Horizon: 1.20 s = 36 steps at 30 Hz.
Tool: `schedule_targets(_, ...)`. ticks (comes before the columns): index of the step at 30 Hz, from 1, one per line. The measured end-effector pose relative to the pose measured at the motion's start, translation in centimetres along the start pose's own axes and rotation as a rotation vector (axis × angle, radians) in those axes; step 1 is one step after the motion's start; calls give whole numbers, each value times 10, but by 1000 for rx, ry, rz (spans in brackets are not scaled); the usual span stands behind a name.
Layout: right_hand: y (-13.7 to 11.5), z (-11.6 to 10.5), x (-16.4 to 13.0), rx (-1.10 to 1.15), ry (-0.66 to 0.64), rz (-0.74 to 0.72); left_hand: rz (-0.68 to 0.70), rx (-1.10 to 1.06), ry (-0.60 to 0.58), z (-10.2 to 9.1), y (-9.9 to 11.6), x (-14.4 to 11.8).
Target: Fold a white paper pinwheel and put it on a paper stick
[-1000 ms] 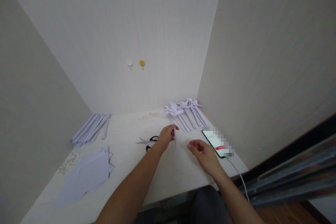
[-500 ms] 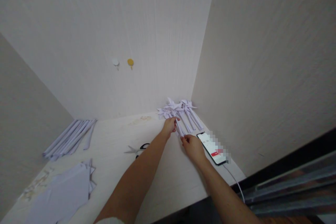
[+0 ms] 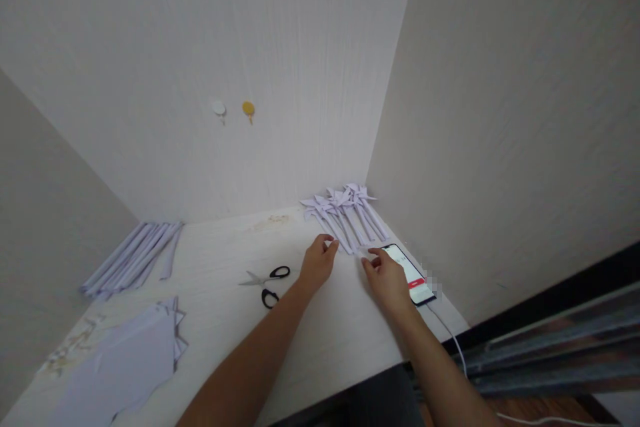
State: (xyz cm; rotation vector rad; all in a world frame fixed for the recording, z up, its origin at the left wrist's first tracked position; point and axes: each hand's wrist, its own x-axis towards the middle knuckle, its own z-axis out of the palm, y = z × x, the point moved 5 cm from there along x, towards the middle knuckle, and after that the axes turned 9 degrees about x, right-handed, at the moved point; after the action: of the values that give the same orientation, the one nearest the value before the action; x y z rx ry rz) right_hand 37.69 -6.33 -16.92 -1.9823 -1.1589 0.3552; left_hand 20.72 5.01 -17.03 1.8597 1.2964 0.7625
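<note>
Pinwheels point(image 3: 340, 210) of white paper lie in a fanned row at the bench's point(image 3: 320, 333) back right corner, stems toward the hands. Left hand point(image 3: 317, 260) hovers just short of the stems, its grip loosely apart, holding nothing. Right hand point(image 3: 385, 277) rests by the stem ends, fingers spread, partly covering a phone point(image 3: 413, 275). Scissors point(image 3: 265, 278) lie left. Stem count is hard to make out.

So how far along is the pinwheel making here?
Done: a row of paper pinwheels lies in the far corner. In hand: nothing; both the left hand and right hand are open just short of the row. Left: rolled sticks, a stack of sheets, and scissors lying unused.
</note>
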Motion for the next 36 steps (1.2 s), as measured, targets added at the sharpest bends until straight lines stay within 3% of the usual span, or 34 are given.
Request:
schedule_targets(2,14,-23,-17,-33,154,-141,26,30,-6,1,-3,-13)
schedule_targets(5,46,-51,-40,-147,318,-178,61,91,-3,4,-5,-26)
schedule_targets(11,82,-63,-64,-298,284,-143,150,223,-2,7,-2,-36)
schedule_targets(17,81,-64,-73,-352,269,-149,199,392,-19,9,-1,-36)
schedule_targets(36,80,-62,-72,-387,311,-123,199,432,-10,11,-1,-33)
